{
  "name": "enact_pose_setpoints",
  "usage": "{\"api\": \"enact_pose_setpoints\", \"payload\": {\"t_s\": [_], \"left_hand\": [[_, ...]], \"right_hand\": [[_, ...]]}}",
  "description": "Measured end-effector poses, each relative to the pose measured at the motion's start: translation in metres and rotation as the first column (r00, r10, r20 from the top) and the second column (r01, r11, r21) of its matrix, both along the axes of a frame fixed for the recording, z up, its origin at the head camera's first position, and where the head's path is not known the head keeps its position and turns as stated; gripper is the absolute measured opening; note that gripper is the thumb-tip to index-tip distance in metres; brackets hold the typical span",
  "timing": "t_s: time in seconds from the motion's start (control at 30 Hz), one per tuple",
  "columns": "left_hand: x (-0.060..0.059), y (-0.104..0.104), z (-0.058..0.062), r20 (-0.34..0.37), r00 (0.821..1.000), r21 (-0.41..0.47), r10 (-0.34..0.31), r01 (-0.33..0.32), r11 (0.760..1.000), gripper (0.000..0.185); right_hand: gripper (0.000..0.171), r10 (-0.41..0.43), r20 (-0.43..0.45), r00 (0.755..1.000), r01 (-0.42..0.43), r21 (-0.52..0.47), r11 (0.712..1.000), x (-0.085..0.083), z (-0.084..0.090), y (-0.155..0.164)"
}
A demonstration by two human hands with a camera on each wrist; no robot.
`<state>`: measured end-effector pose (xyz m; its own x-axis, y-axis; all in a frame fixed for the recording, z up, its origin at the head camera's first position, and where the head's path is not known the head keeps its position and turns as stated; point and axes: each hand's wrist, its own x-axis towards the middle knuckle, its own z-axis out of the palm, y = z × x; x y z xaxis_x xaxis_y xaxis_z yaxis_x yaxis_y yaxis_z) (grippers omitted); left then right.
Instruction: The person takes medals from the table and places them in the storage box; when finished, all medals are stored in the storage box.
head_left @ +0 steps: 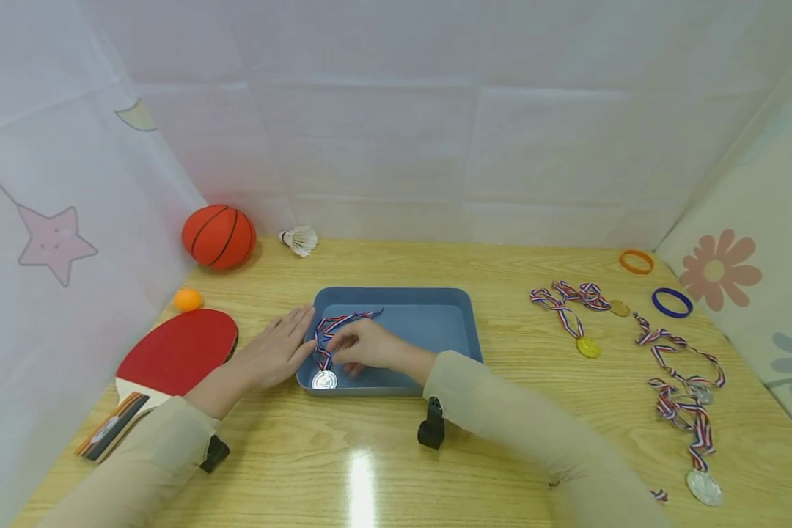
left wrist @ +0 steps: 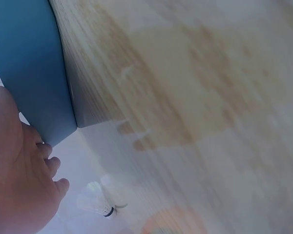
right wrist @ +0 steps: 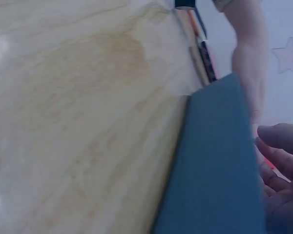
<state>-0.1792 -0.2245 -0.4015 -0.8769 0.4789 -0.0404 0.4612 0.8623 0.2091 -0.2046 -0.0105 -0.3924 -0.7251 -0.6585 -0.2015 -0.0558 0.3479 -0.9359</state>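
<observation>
A silver medal (head_left: 324,379) lies at the front left corner inside a blue tray (head_left: 435,323). Its red, white and blue ribbon (head_left: 343,320) runs up and bends right across the tray floor. My right hand (head_left: 363,346) is inside the tray with its loosely bent fingertips right at the ribbon. In the right wrist view, the thumb (right wrist: 278,136) stands a little apart from the fingers, with nothing showing between them. Outside the tray, my left hand (head_left: 277,350) lies with fairly straight fingers along its left wall.
A red table tennis paddle (head_left: 178,348), an orange ball (head_left: 188,299), a basketball (head_left: 219,237) and a shuttlecock (head_left: 300,240) are on the left. On the right lie a gold medal (head_left: 588,347), a silver medal (head_left: 704,487), other ribboned medals, an orange wristband (head_left: 636,262) and a blue wristband (head_left: 672,302).
</observation>
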Motion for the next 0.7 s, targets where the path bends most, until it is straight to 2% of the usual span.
{"api": "enact_pose_setpoints", "payload": {"t_s": [0.2,0.33,0.53,0.7], "left_hand": [[0.001,0.001,0.002,-0.006,1.0,0.009,0.002,-0.002,1.0,0.062],[0.002,0.001,0.003,-0.012,1.0,0.014,0.002,-0.002,1.0,0.062],[0.002,0.001,0.003,-0.018,1.0,0.009,-0.004,0.005,1.0,0.062],[0.002,0.001,0.003,-0.013,1.0,0.002,-0.004,0.004,1.0,0.062]], "right_hand": [[0.024,0.036,-0.056,0.998,-0.038,-0.038,0.999,-0.002,0.029,0.031],[0.025,0.018,-0.097,0.995,-0.025,-0.069,0.997,-0.001,0.048,0.062],[0.027,-0.066,-0.18,0.981,0.045,-0.12,0.992,-0.002,0.063,0.12],[0.032,-0.189,-0.215,0.958,0.164,-0.127,0.978,-0.003,0.066,0.173]]}}
